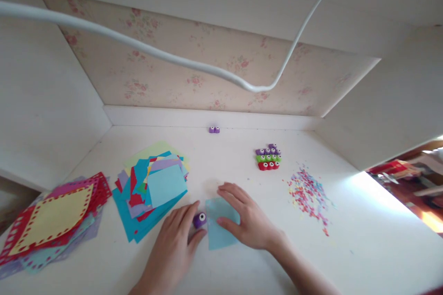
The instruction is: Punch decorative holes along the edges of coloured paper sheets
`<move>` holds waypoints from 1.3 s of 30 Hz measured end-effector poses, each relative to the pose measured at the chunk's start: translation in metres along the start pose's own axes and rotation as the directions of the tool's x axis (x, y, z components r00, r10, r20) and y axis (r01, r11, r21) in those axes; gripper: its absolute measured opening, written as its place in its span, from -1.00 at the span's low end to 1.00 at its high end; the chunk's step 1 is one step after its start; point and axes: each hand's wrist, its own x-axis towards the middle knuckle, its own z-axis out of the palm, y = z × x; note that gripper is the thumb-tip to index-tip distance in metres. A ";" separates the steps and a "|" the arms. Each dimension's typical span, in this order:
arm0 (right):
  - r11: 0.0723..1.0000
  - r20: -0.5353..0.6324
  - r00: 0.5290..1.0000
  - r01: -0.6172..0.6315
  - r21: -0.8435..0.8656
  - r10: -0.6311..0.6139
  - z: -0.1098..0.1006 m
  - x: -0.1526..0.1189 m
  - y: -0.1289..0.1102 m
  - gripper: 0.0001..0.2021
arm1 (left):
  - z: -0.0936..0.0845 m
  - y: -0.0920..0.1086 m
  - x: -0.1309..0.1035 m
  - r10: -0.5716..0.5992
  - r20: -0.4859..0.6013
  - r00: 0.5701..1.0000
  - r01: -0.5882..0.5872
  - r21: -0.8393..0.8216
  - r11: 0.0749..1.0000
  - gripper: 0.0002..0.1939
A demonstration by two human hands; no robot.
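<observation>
The white desk [363, 239] bears everything here. At its 9 o'clock edge lies a stack of punched-border sheets [51, 219], red, yellow and lilac; toward 10 o'clock of the hands sits a loose pile of coloured paper squares [155, 186]. At 3 o'clock a scatter of paper confetti [309, 196] spreads thin, and at 1 o'clock stands a cluster of small punches [268, 156] in purple, green and red rows, with two more purple punches [214, 129] at 12 o'clock by the back wall.

The light blue paper square [221, 228] lies flat near the front edge, under the right hand [247, 221], whose fingers are spread and press it down, curled around nothing. It looks thin, light and easily creased, best held flat or by an edge.

The purple punch [200, 219] sits at the sheet's 9 o'clock edge, pinched between thumb and fingers of the left hand [176, 244]. It seems small, hard and rigid, best taken by its sides.
</observation>
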 end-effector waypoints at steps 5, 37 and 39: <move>0.975 0.012 0.991 -0.130 -0.180 0.134 -0.001 -0.034 0.025 -0.41 | -0.004 0.006 0.004 0.012 0.042 0.999 -0.011 -0.024 1.000 -0.75; 0.604 0.096 0.797 -0.524 0.601 0.596 0.023 -0.041 0.027 -0.46 | -0.006 0.012 0.006 -0.017 0.130 0.991 0.053 -0.283 0.958 -0.72; 0.615 0.088 0.798 -0.524 0.589 0.596 0.023 -0.041 0.028 -0.47 | -0.006 0.012 0.007 -0.005 0.120 0.993 0.040 -0.287 0.957 -0.73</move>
